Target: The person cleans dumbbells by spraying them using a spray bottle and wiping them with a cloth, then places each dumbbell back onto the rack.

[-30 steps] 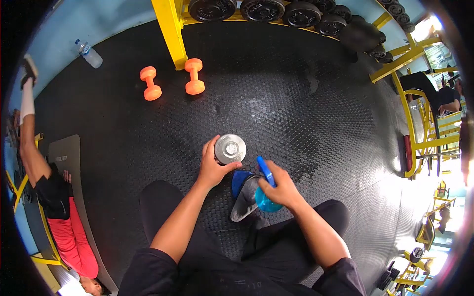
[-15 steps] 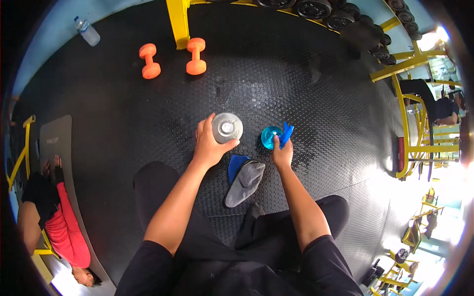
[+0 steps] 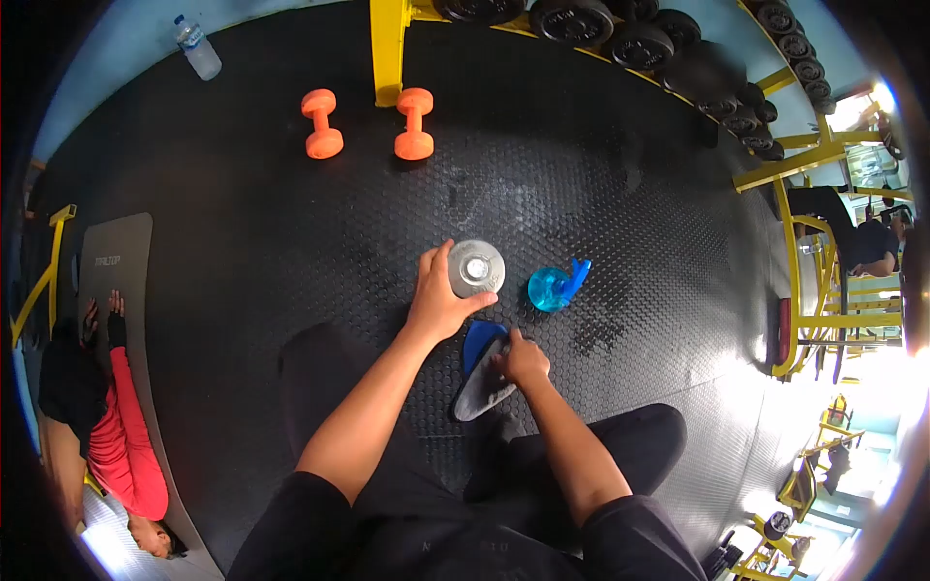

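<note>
My left hand (image 3: 439,298) is wrapped round the side of a grey bottle (image 3: 476,268), seen from above. To its right a blue spray bottle (image 3: 549,290) with a blue trigger head stands on the black mat, touched by no hand. Below it, my right hand (image 3: 524,359) is over the upper right part of a grey cloth (image 3: 477,389), its fingers curled at the cloth's edge. A blue piece (image 3: 480,341) shows beside the cloth. Whether the fingers pinch the cloth is partly hidden.
Two orange dumbbells (image 3: 414,124) lie ahead near a yellow post (image 3: 387,53). A clear bottle (image 3: 199,50) is at the far left wall. Black dumbbells (image 3: 572,21) line a rack. Another person (image 3: 126,441) lies by a grey mat (image 3: 123,254) on the left.
My right hand has let go of the spray bottle and moved down to the cloth. My left hand stays on the grey bottle. The whole view has shifted slightly.
</note>
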`<state>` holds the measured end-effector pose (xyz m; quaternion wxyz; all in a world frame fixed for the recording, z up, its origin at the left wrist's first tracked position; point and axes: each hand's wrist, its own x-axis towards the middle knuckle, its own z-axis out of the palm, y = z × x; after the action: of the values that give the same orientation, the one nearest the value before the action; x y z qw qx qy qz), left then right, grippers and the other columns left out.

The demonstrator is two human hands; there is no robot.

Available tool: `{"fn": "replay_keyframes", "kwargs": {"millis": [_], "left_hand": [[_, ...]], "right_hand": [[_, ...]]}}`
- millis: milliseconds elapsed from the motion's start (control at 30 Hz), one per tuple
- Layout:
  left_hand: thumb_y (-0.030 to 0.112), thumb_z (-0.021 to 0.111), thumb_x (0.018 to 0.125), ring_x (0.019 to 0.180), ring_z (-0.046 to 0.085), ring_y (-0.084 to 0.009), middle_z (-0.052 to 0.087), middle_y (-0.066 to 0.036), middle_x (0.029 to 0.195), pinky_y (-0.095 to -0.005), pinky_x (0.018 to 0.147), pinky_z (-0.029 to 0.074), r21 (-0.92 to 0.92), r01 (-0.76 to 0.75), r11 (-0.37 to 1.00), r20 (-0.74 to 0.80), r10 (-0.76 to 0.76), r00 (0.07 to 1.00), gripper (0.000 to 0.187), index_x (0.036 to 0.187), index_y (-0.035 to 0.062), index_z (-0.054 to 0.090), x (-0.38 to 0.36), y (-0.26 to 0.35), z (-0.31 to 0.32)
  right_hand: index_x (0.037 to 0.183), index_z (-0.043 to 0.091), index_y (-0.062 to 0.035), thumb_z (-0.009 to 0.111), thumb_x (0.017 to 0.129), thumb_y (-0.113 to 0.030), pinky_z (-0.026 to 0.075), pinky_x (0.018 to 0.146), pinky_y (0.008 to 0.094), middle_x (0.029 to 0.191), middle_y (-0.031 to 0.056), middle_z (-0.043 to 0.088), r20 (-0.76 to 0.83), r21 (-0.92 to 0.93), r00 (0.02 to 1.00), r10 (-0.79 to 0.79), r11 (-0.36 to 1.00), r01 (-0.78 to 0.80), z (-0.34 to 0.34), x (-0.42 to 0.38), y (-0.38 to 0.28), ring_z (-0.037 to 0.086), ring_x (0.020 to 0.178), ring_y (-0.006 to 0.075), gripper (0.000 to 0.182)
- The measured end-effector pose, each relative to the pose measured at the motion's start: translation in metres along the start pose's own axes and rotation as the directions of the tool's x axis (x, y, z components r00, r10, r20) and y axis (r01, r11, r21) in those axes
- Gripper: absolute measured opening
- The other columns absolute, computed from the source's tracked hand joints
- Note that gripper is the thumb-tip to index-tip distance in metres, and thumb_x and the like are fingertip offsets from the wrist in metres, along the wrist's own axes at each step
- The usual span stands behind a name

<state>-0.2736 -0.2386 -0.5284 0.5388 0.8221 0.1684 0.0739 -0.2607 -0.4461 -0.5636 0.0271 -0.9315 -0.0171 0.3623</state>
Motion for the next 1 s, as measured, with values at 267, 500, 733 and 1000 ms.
{"fn": "replay_keyframes", "kwargs": {"millis": [267,500,733,1000], "left_hand": [[0.044,0.083,0.073,0.12,0.042,-0.0411,0.04,-0.023,0.131,-0.0507,0.103,0.035,0.179,-0.306,0.935,-0.155,0.334,0.93,0.089,0.141,0.0074,0.04,-0.015,0.021,0.0],[0.037,0.071,0.085,0.096,0.06,-0.0329,0.061,-0.013,0.1,-0.04,0.083,0.049,0.044,-0.458,0.888,0.346,0.417,0.841,0.043,0.111,0.004,0.062,-0.057,0.065,-0.008],[0.013,0.064,0.088,0.081,0.062,-0.0335,0.063,-0.016,0.091,-0.0385,0.076,0.049,-0.476,-0.303,0.826,0.355,0.496,0.793,0.015,0.093,-0.0015,0.062,-0.062,0.088,-0.015],[-0.009,0.055,0.072,0.138,0.04,-0.0309,0.04,-0.024,0.147,-0.0377,0.114,0.033,-0.097,0.227,0.969,0.259,-0.195,0.946,0.088,0.153,0.0054,0.022,-0.002,-0.034,-0.012]], "right_hand": [[0.091,0.056,-0.0004,0.072,0.082,-0.024,0.049,0.066,0.0376,0.073,0.0144,0.06,-0.501,0.444,0.857,-0.118,0.815,0.372,-0.052,-0.051,-0.012,0.061,0.069,0.0244,0.03],[0.12,0.047,-0.0064,0.055,0.081,0.004,0.047,0.088,0.0292,0.117,0.0121,0.051,-0.581,0.813,0.81,0.083,-0.001,0.583,-0.101,-0.118,-0.001,0.054,0.105,0.019,0.041],[0.123,0.057,-0.0036,0.044,0.097,-0.041,0.048,0.096,0.0425,0.116,0.0098,0.063,-0.161,0.693,0.984,-0.079,-0.718,0.055,-0.041,-0.081,-0.014,0.06,0.107,0.027,0.047],[0.144,0.043,-0.0034,0.041,0.105,-0.041,0.042,0.102,0.0382,0.142,0.0089,0.05,-0.438,0.899,0.898,-0.039,-0.036,0.437,-0.036,-0.002,-0.074,0.049,0.127,0.0226,0.054]]}}
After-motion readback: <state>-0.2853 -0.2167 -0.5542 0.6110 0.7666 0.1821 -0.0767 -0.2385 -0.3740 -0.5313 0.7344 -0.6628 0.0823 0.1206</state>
